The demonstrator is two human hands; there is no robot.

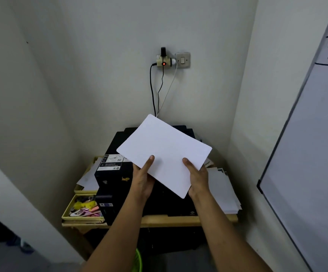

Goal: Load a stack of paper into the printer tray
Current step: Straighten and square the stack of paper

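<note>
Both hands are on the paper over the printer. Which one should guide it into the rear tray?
Probably the right hand: it grips the white paper stack on its edge nearer the black printer's back; the left hand holds the near corner.

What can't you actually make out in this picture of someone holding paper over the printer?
Head view only:
- The printer tray: the stack of paper, held by the left hand and right hand, covers the printer's top, so whether a tray is open is hidden.
- Printer label text: too small.
- Whiteboard: cut off by the right edge.
</note>
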